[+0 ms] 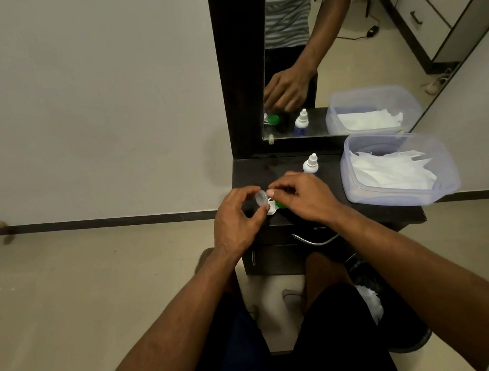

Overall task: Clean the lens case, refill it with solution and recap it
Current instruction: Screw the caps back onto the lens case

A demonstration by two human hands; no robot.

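The lens case sits at the near left edge of the dark surface, directly under both hands. The left hand holds a clear cap pinched between thumb and fingertips, lifted off and tilted above the left well of the case; its grip is closed lightly around the cap's rim. The right hand rests over the right side of the case, fingers curled down onto it; a green cap shows just beneath those fingers, and it appears to be in place on its well, though whether the fingers clasp the cap or merely steady the case cannot be told. Judgement on progress: the work stands at an early or a late stage, one cap off and the other seemingly on, and it cannot be settled from this view whether the clear cap is coming off or going back on. Whether the open well is dry, wiped or filled is hidden by the hands. The solution bottle stands upright just behind the right hand, its white nozzle cap fitted, which suggests no pouring is in hand at present. To the right, well apart from the case, a clear plastic tub stands open with no lid in view and holds a loose heap of white tissues; no tissue is in either hand. The mirror behind the surface repeats the bottle, the tub and the green cap.
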